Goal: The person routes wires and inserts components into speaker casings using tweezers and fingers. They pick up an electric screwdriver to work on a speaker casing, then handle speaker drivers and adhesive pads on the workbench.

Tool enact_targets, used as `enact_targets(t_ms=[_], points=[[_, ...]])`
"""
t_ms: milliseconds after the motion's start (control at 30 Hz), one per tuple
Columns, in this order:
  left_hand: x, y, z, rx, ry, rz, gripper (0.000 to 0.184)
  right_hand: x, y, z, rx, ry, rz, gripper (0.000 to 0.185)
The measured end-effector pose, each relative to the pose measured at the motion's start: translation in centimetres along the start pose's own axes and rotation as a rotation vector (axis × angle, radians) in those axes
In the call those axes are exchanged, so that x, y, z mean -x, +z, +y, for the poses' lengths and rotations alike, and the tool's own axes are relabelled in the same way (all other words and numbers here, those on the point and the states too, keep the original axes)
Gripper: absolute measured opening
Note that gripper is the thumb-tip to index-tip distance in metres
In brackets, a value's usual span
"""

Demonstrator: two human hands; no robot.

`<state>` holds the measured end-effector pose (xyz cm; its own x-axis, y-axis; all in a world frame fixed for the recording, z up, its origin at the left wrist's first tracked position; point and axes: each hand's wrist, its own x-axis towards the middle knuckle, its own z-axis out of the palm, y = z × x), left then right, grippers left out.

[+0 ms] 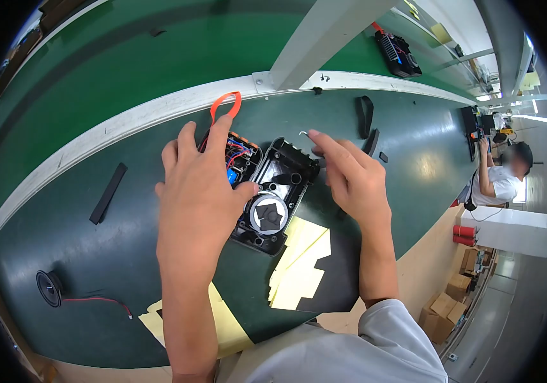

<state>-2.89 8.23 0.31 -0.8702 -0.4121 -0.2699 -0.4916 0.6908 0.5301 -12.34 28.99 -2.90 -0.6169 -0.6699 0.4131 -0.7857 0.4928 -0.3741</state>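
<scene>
An opened black device casing (292,167) lies on the green bench, its two halves side by side. One half shows a round speaker with a dark square pad (269,216). The other half holds red and blue wires (237,152) and is partly hidden under my left hand (200,182). That hand grips the wired half from the left, with the thumb at the seam between the halves. An orange strap loop (227,102) sticks out past its fingers. Right of the casing, my right hand (353,175) pinches a small, thin, hooked whitish piece (303,133).
A loose speaker (50,288) with a red lead lies left. Black strips (108,194) and a black strap loop (364,117) lie about. Yellow backing sheets (299,265) are near my body. Behind the white rail (158,102) stands another device (398,54). A person (500,179) works at right.
</scene>
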Motion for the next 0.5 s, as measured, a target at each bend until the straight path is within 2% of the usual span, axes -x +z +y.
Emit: enact_targets(t_ms=[133,333,500], points=[[0.0,0.1,-0.2,0.007,0.016,0.012,0.087,-0.1,0.2,-0.2,-0.020,-0.073,-0.037,0.042],[0.0,0.1,-0.1,0.007,0.028,0.016,0.086,-0.1,1.2,-0.8,-0.140,-0.011,-0.062,0.036],[0.0,0.0,-0.2,0.004,0.032,0.010,0.086,-0.1,0.5,-1.2,-0.096,0.023,-0.081,0.033]])
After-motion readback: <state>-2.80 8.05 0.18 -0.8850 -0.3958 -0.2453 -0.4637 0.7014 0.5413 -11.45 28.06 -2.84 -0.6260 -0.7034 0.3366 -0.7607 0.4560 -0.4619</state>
